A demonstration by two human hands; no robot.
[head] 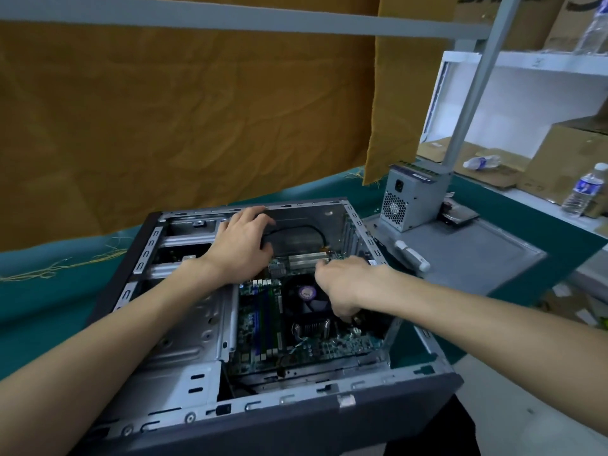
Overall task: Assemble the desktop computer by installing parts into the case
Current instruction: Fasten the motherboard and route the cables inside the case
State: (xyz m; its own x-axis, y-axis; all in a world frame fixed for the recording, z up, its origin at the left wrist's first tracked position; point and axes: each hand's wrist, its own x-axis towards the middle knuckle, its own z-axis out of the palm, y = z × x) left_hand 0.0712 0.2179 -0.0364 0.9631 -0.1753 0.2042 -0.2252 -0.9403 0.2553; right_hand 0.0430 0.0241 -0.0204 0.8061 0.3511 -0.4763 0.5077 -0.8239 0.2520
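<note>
Grey case lies on its side, open upward; left hand grips a black cable, right hand curled, grip unclear.

a wrinkled mustard cloth hangs behind the teal table, white shelving with cardboard boxes at right.
</note>
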